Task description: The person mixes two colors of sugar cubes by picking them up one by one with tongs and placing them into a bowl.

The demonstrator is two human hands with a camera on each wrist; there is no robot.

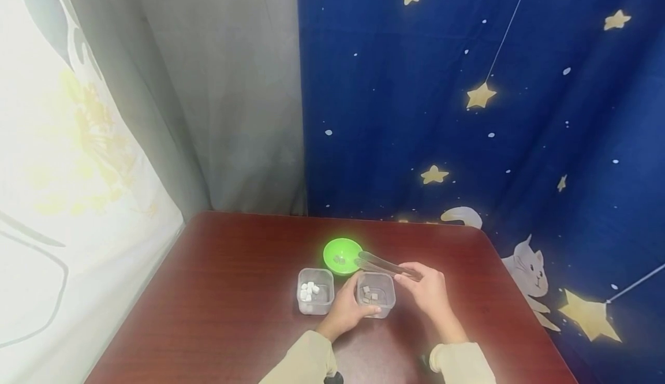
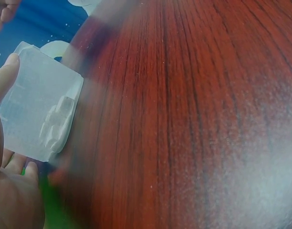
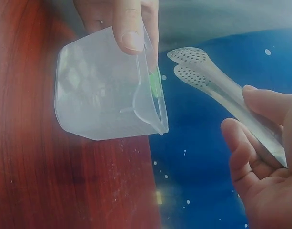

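Observation:
My left hand (image 1: pixel 345 309) grips a clear plastic container (image 1: pixel 387 300), thumb on the near side and fingers at the left and far side. Several small grey-brown cubes (image 1: pixel 366 295) lie inside; in the left wrist view they show blurred through the container wall (image 2: pixel 36 90). My right hand (image 1: pixel 427 291) holds metal tongs (image 3: pixel 226 90) between thumb and fingers. Their perforated tips are slightly apart, with nothing seen between them, and point toward the right rim of a green bowl (image 1: pixel 343 248). A few grey-brown cubes (image 1: pixel 339 260) sit in that bowl.
A second clear container (image 1: pixel 324 300) with several white cubes (image 1: pixel 309 291) stands left of the held one. All of this is on a dark red wooden table (image 1: pixel 234 291). Behind the table hang a grey curtain (image 1: pixel 228 95) and a blue star-patterned curtain (image 1: pixel 384 107).

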